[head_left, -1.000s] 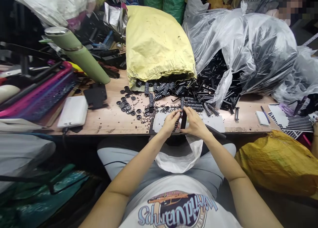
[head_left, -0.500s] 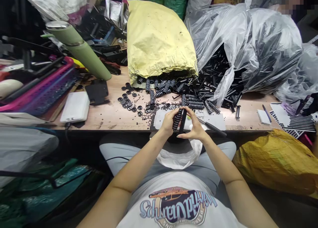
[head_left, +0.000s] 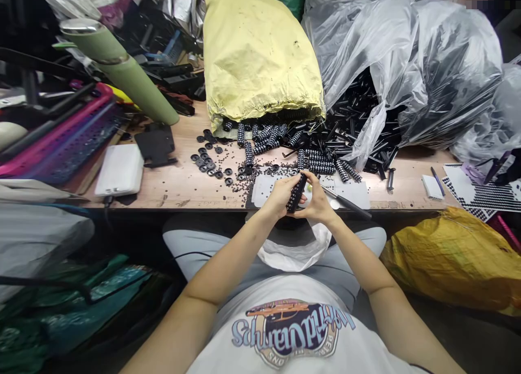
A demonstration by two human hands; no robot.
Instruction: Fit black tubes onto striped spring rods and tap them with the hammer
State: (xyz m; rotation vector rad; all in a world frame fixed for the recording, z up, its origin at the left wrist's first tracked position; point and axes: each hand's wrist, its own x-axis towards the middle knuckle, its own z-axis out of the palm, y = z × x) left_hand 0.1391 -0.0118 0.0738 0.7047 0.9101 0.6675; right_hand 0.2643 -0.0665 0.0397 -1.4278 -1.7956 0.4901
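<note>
A wooden table (head_left: 179, 185) carries a white box (head_left: 119, 169) at left, a yellow sack (head_left: 262, 54) at the far middle, black rings (head_left: 202, 168) nearer, and a pen (head_left: 438, 181) at right.

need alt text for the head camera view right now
Left hand and right hand hold a black part with white marks at a desk's edge. Beyond them are patterned rollers, small discs, a yellow sack and clear bags.

The person's left hand (head_left: 280, 196) and right hand (head_left: 320, 201) hold a black piece (head_left: 296, 196) with pale markings between them, near the front edge of the surface (head_left: 183, 187). Patterned black cylinders (head_left: 248, 153) lie beyond, by the mouth of a yellow sack (head_left: 260, 54); a green bottle (head_left: 136, 83) is farther left.
</note>
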